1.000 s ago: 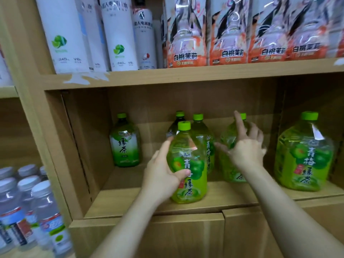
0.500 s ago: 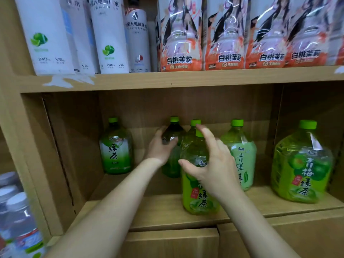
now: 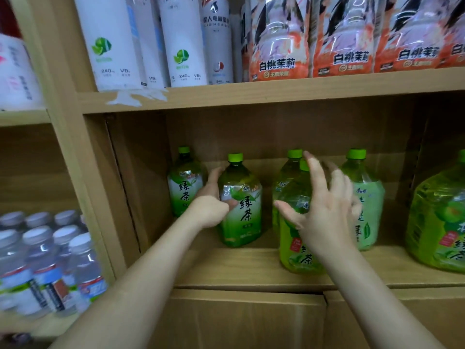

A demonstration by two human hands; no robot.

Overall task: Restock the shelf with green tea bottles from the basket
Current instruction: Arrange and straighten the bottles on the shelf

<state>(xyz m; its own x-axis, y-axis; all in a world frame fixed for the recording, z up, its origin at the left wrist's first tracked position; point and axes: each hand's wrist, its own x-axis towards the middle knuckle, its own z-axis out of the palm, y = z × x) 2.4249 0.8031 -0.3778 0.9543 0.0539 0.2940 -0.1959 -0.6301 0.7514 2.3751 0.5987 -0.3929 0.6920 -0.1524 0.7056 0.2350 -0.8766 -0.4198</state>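
Several green tea bottles with green caps stand on the wooden shelf (image 3: 239, 270). My left hand (image 3: 214, 202) grips the side of a dark green tea bottle (image 3: 242, 210), which stands just right of another green tea bottle (image 3: 183, 187) at the back left. My right hand (image 3: 324, 212) hovers with fingers spread in front of a lighter green bottle (image 3: 297, 238) near the shelf's front, holding nothing. A pale-labelled bottle (image 3: 364, 197) stands behind it to the right. The basket is out of view.
A big green jug (image 3: 440, 222) stands at the shelf's right end. White cartons (image 3: 110, 44) and orange peach-jasmine packs (image 3: 279, 44) fill the shelf above. Water bottles (image 3: 45, 263) sit in the left compartment. Cardboard boxes (image 3: 239, 321) lie below the shelf.
My left hand has pulled the dark green tea bottle leftward and forward, next to the back-left bottle. My right hand has let go of the front bottle and opened its fingers.
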